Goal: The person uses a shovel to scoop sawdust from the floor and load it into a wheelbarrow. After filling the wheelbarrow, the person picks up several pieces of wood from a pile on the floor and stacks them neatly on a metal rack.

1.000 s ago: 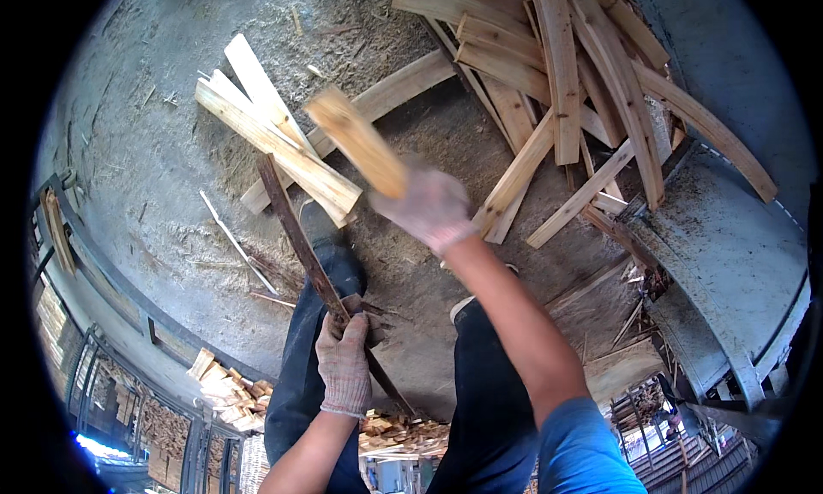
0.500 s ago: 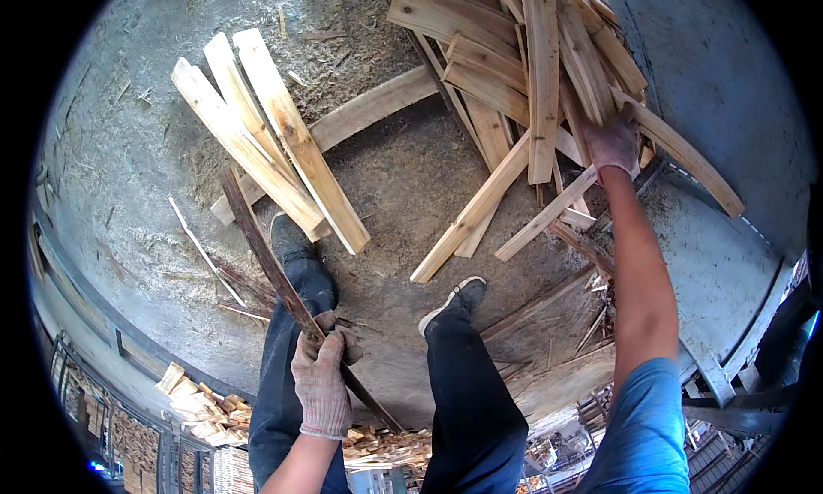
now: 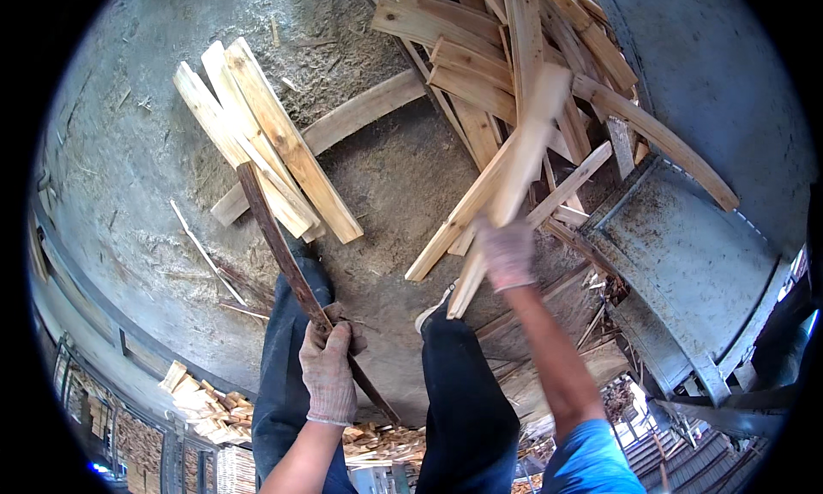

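Observation:
My left hand (image 3: 328,374), in a pale knitted glove, is closed around a long narrow strip of dark, bark-covered wood (image 3: 279,250) that slants across my left leg. A light plank (image 3: 525,172) is in the grip of my gloved right hand (image 3: 507,252), near its lower end; both are smeared by motion. Beneath and beyond this plank lies a jumbled pile of boards (image 3: 471,87) at the upper right. To the left, three pale planks (image 3: 291,147) rest side by side across a flat crosswise board (image 3: 364,112).
My feet stand on a concrete floor (image 3: 129,177) strewn with sawdust and splinters. A thin pale stick (image 3: 201,245) lies at the left. Grey metal plates (image 3: 694,245) form a raised edge on the right. Stacked wood pieces (image 3: 206,400) show behind a railing at the lower left.
My right hand has come away from the pile toward me and leftward, bringing a plank with it. My left hand keeps its hold on the bark strip, almost unmoved.

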{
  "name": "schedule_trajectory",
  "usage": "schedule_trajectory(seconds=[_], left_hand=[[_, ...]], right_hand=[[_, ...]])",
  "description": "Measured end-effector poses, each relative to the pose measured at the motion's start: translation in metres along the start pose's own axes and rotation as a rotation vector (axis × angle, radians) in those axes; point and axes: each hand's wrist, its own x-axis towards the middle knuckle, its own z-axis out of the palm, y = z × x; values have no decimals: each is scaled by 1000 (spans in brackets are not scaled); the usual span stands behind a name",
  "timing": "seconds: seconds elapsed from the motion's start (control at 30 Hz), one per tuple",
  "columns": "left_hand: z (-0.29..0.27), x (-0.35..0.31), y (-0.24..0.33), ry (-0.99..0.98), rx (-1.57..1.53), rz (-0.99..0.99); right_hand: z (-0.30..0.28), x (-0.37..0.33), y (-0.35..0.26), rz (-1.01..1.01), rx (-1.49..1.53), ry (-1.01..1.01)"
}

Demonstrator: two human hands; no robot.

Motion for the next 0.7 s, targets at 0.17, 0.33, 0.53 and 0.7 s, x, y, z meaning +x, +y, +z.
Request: schedule_trajectory(seconds=[0.17, 0.33, 0.53, 0.7], left_hand=[[3, -1, -2, 8, -3, 45], [-4, 3, -1, 27, 49, 3], [-2, -3, -4, 13, 24, -25], [-2, -2, 5, -22, -1, -42]], right_hand=[[80, -45, -105, -156, 35, -309], [97, -6, -147, -519, -463, -244], [-7, 139, -86, -208, -587, 418], [-30, 152, -58, -212, -332, 256]])
